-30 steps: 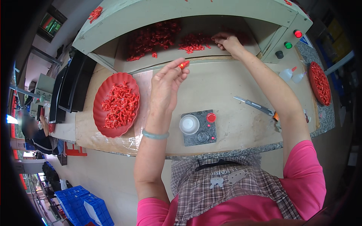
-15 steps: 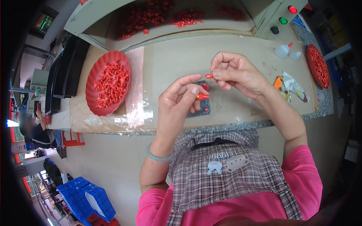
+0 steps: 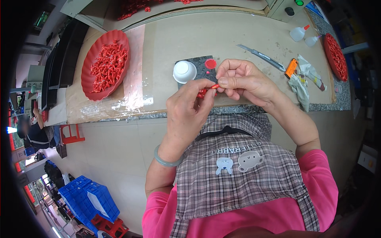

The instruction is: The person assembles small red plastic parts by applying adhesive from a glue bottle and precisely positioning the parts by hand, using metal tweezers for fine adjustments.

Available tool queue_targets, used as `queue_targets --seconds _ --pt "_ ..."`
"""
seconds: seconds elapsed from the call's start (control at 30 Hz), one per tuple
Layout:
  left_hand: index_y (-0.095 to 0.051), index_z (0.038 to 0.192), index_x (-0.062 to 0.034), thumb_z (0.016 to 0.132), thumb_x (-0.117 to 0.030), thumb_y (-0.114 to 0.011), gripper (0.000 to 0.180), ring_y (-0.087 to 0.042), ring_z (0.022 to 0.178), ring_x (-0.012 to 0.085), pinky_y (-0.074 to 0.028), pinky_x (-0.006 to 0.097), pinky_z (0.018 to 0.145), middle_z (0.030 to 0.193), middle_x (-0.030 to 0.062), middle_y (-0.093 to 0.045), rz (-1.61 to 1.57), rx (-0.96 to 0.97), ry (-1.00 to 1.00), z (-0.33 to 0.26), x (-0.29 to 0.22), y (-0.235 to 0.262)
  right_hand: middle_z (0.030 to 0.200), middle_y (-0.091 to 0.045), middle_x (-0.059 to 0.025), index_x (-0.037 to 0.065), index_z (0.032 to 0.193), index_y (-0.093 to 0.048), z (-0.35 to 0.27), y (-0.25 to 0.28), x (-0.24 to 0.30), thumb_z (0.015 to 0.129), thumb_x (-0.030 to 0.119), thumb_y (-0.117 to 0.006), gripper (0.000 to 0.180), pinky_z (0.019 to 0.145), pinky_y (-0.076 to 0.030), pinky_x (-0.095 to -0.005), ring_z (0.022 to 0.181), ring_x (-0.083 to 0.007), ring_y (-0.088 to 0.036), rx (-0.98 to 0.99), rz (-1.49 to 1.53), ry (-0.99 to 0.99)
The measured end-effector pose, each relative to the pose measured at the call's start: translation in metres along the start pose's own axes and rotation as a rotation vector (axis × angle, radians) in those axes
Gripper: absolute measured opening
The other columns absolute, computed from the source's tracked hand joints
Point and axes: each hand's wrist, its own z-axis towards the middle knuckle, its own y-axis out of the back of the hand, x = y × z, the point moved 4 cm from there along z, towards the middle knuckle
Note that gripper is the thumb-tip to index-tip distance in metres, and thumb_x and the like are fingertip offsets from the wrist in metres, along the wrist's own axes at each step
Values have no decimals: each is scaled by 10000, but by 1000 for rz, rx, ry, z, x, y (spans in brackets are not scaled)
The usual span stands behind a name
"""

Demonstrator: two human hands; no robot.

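Both hands have drawn together and lower since half a second ago, uncovering the white cup (image 3: pixel 185 72), while the view has tipped so that less of the pale metal cabinet (image 3: pixel 81 8) shows. Far left, a co-worker (image 3: pixel 39 133) is beside a red stool (image 3: pixel 72 134), with blue crates (image 3: pixel 85 202) nearer me. Black trays (image 3: pixel 71 51) stand along the bench's left side. Next comes a scalloped red dish (image 3: pixel 88 65) heaped with shiny little red pieces, then the bare tabletop (image 3: pixel 166 39). The cup sits on a dark stone slab (image 3: pixel 203 62) beside a small round red dish (image 3: pixel 210 63); the hands block its near edge. Rightward lie a craft knife (image 3: pixel 264 57), an orange object (image 3: pixel 291 68), a crumpled cloth (image 3: pixel 299 89), two squeeze bottles (image 3: pixel 297 33) with pointed tips, and another filled red bowl (image 3: pixel 343 78).

Over the bench's front edge, the left hand (image 3: pixel 186 103) pinches a glossy red piece (image 3: pixel 201 93), mostly hidden by its fingers. Just right of it, the right hand (image 3: pixel 248 81) pinches a slim, bright red piece (image 3: pixel 215 86) between thumb and forefinger. Whether those two touch, I cannot tell.
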Motion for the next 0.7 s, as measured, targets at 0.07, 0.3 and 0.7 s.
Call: queue_targets --seconds 0.07,0.3,0.7 --pt "-650 947 -2 837 -3 -674 112 -611 591 108 -460 233 496 762 77 -665 -86 -45 24 -3 7 0 809 -653 -37 2 995 -598 -5 -6 0 900 101 -643 144 516 -459 -174 621 -46 -592 -16 11 -7" --pt "-652 963 9 886 -34 -639 88 -595 609 66 -455 216 513 774 41 -680 -384 20 263 -11 19 -3 920 -645 -66 -30 1081 -629 -19 -13 5 904 56 -622 196 675 -502 -220 776 -90 -607 -81 -293 306" --pt "-664 967 17 937 -81 -600 121 -435 547 8 -340 170 464 708 -17 -609 -569 47 423 -14 24 -5 954 -650 -107 38 985 -700 -25 -24 17 787 1 -684 202 709 -541 -290 840 -213 -660 -129 -1035 793"
